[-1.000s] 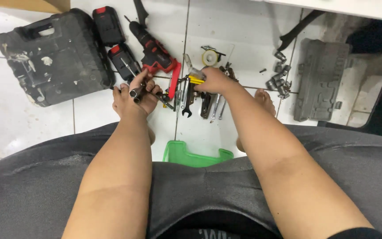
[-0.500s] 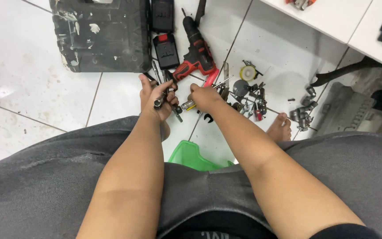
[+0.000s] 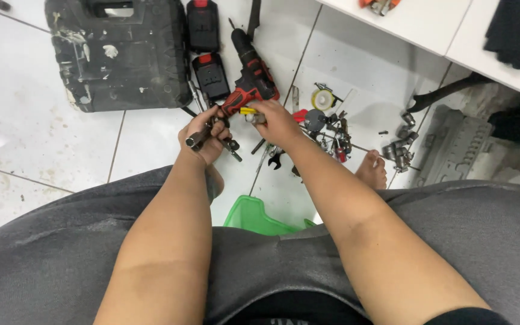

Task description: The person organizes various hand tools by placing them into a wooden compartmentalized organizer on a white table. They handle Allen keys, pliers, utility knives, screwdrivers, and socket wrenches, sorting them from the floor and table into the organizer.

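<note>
My left hand (image 3: 206, 135) is closed around a few metal sockets and bits (image 3: 198, 139), held just above the white tiled floor. My right hand (image 3: 275, 123) grips a small tool with a yellow handle (image 3: 248, 111), right beside the left hand. Both hands hover over a red and black cordless drill (image 3: 249, 75) lying on the tiles. Loose wrenches and bits (image 3: 272, 157) lie under and beside the hands.
A black tool case (image 3: 121, 54) lies at the upper left, with two battery packs (image 3: 210, 75) next to it. A pile of sockets, discs and small parts (image 3: 332, 126) spreads to the right, near a grey tray (image 3: 458, 150). A green container (image 3: 254, 216) sits between my knees.
The view has swung, so the tools sit higher and further right in frame. My right hand has closed in on the left hand, and both stay gripped on their tools.
</note>
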